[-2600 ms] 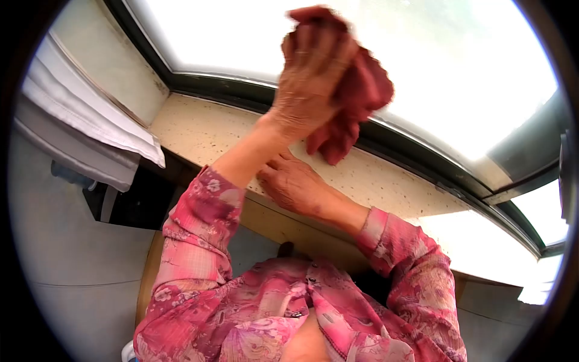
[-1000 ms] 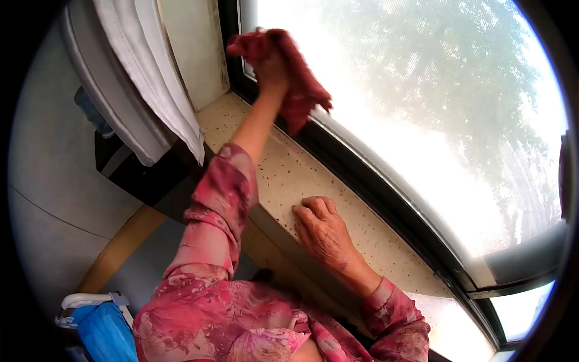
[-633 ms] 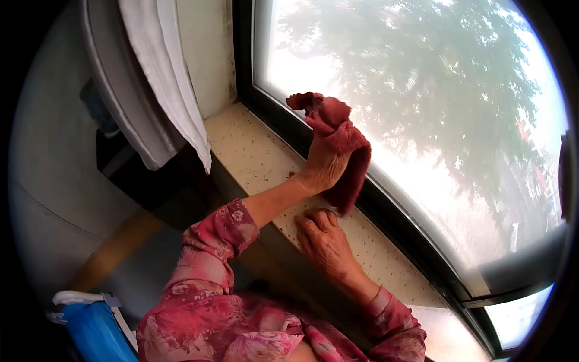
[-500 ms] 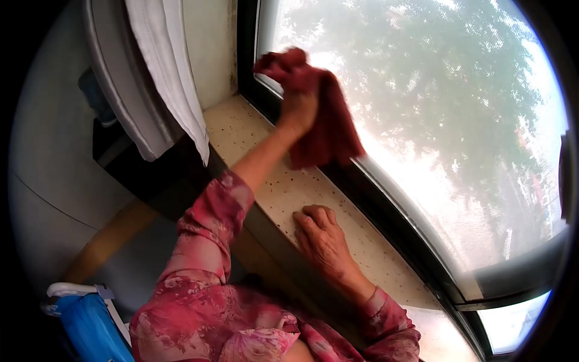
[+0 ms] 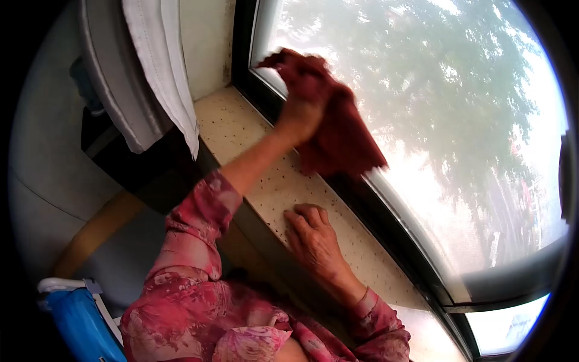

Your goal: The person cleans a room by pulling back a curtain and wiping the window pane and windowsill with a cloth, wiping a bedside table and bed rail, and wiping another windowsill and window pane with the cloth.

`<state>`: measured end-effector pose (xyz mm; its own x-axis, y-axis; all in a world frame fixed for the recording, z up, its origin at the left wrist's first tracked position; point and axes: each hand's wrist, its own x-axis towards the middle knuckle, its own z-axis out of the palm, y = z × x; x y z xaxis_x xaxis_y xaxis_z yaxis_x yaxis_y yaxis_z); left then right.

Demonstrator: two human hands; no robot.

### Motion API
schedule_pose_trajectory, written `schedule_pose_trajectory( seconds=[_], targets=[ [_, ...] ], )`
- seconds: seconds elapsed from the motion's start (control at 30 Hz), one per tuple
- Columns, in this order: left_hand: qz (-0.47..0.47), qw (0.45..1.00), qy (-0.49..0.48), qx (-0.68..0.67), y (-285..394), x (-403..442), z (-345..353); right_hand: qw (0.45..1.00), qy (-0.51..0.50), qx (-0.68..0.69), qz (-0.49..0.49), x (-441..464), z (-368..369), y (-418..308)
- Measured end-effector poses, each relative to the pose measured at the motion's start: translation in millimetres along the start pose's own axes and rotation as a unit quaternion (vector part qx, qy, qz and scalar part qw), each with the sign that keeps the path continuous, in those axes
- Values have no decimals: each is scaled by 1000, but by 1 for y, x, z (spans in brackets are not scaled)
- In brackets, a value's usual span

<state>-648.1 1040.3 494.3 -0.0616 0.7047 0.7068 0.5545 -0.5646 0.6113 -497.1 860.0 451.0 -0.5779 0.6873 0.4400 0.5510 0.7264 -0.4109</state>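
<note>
My left hand [image 5: 300,117] is closed on a dark red cloth [image 5: 347,136], bunched at its top with a loose flap hanging down to the right. The cloth is in front of the lower left part of a window pane [image 5: 410,102], over the dark frame; whether it touches the glass I cannot tell. My right hand [image 5: 316,241] rests palm down near the edge of the speckled stone windowsill [image 5: 265,193]. Its fingers are a little bent and hold nothing that I can see.
A grey and white curtain [image 5: 160,66] hangs at the left, beside the wall. A black box-like object [image 5: 120,145] stands behind it. At the lower left is a blue object with a white frame [image 5: 81,320]. The dark window frame [image 5: 386,226] runs diagonally along the sill.
My left hand and the cloth have moved a little to the right across the pane, and the flap has swung outward. My right hand stays on the sill; the view has shifted slightly.
</note>
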Motion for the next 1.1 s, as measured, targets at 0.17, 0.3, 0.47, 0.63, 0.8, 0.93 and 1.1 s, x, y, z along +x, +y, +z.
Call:
schedule_pose_trajectory(
  seconds=[0.17,0.3,0.47,0.63,0.8,0.93,1.1],
  targets=[
    [-108,982,69,-137,-59,31,-26,1000,17,23,4,0,2,-2],
    [-8,998,-25,-57,18,-44,-4,1000,11,8,-1,-2,4,1],
    [61,986,87,-128,2,-21,5,1000,-6,-1,-8,0,1,0],
    [-203,976,-4,-74,-33,14,-46,1000,14,22,14,-2,3,-3],
    [103,994,9,-38,-14,-48,-6,1000,18,15,8,2,3,-5],
    [-107,967,17,-229,-12,-22,-27,1000,-21,5,12,0,0,-3],
    [102,994,-21,-41,-18,-52,-9,1000,14,15,10,2,2,-4]
  ],
)
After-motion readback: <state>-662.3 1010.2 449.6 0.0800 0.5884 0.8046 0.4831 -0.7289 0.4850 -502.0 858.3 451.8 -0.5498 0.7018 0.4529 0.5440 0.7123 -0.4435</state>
